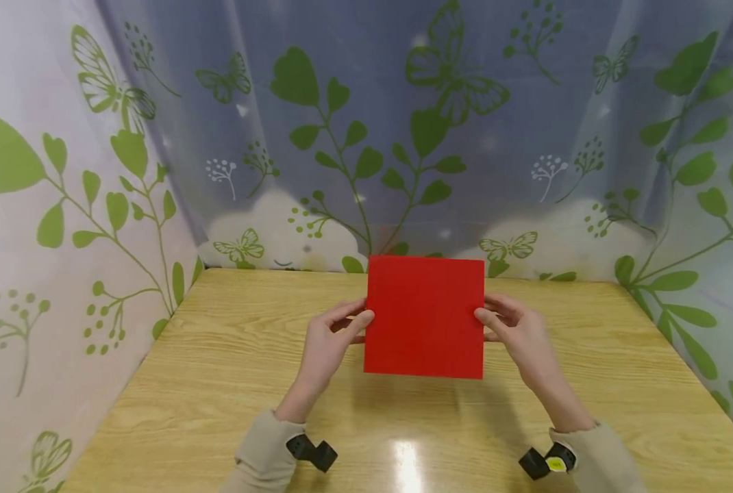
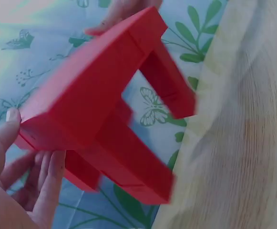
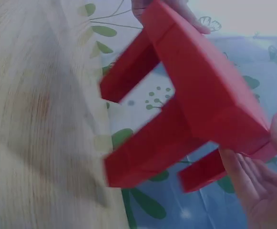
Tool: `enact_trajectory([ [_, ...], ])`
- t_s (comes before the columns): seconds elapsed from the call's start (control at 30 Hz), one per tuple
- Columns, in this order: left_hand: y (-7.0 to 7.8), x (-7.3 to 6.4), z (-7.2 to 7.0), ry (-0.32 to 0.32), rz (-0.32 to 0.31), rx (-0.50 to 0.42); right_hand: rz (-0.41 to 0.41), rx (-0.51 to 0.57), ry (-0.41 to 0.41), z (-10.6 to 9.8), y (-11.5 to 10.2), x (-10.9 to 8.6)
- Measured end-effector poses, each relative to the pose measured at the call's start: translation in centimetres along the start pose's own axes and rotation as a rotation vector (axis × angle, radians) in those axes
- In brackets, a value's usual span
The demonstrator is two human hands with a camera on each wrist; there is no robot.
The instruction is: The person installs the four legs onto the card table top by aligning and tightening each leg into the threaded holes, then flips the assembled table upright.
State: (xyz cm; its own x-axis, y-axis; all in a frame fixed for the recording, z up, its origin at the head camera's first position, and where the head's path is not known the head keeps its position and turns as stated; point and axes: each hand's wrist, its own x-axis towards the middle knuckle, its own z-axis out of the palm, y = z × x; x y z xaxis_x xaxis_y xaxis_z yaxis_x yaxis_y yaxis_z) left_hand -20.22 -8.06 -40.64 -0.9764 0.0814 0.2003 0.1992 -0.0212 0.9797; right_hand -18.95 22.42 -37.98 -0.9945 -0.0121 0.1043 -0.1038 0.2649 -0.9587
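Note:
Both hands hold a small red table-shaped stool (image 1: pixel 425 317) with a flat square top and straight block legs. My left hand (image 1: pixel 329 342) grips its left edge, thumb on the top face and fingers underneath. On the opposite edge, my right hand (image 1: pixel 523 339) pinches in the same way. The head view shows only the top, tilted toward me, with the legs hidden behind it. In the left wrist view the legs (image 2: pixel 136 169) point away from the top; the right wrist view also shows a leg (image 3: pixel 148 152). The stool is raised over the wooden tabletop, its shadow below.
A light wood-grain tabletop (image 1: pixel 218 383) stretches under the hands, with a bright glare spot near its front. Curtains (image 1: pixel 366 137) printed with green leaves and butterflies enclose the back and both sides. Black devices (image 1: pixel 312 452) are strapped at both wrists over beige sleeves.

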Motion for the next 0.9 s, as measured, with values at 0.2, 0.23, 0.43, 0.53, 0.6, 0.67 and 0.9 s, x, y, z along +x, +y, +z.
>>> enact_trajectory([
  [0.2,-0.3,0.1,0.1,0.040,-0.135,-0.001,0.123,0.011,-0.127,0.3,0.4,1.0],
  [0.23,-0.4,0.1,0.1,0.040,-0.152,-0.001,0.135,0.007,-0.140,0.3,0.5,1.1],
  [0.43,-1.3,0.2,0.3,0.019,-0.234,-0.005,0.179,-0.006,-0.184,0.2,1.0,1.3],
  [0.53,-1.8,0.2,0.3,0.010,-0.251,0.006,0.192,0.004,-0.215,0.1,1.4,1.4],
  [0.6,-2.0,0.2,0.3,0.006,-0.256,0.013,0.201,0.009,-0.237,0.1,1.6,1.4],
  [0.67,-2.2,0.3,0.2,0.006,-0.263,0.018,0.208,0.010,-0.255,0.1,1.7,1.4],
  [0.9,-2.4,0.5,0.0,0.017,-0.276,0.016,0.229,0.003,-0.281,0.2,2.0,1.5],
])
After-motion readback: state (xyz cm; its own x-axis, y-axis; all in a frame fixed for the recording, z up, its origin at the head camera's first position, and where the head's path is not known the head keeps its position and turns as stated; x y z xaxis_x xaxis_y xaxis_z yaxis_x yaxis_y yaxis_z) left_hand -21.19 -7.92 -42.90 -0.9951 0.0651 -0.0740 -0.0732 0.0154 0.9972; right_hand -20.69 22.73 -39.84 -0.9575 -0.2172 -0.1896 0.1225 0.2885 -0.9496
